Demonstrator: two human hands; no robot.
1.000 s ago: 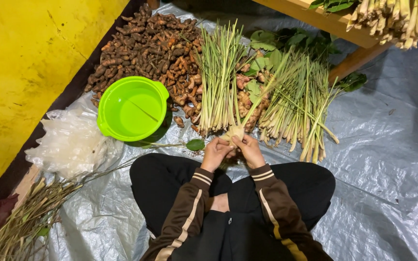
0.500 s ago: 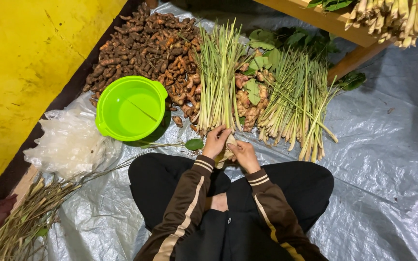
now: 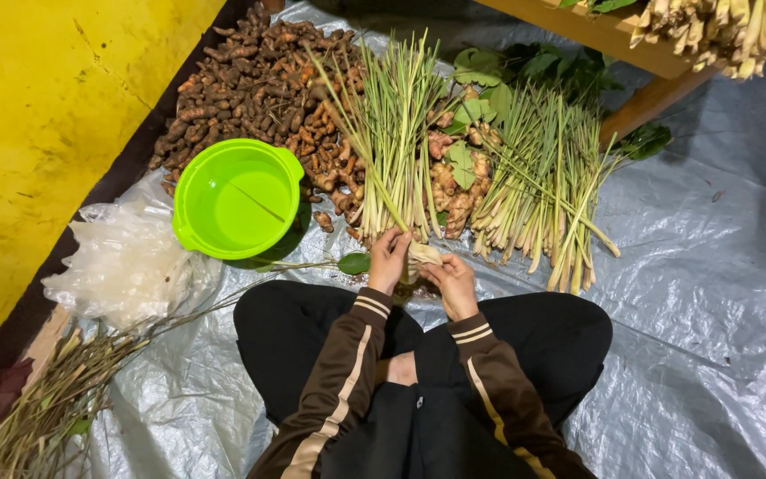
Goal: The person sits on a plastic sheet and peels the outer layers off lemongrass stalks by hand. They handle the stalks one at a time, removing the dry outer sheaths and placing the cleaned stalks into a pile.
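The lemongrass bundle [image 3: 394, 146] is lying on the grey tarp [image 3: 711, 266], its pale base end gripped by the left hand [image 3: 389, 259] and the right hand [image 3: 452, 282], fingers closed on it. Stalks could be let slip and fan loose if the grip is eased. Compared with 0.5 s ago, the hands are held slightly lower and further apart.

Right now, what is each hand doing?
Left hand: closed on the lemongrass bundle.
Right hand: closed on the bundle's pale base.
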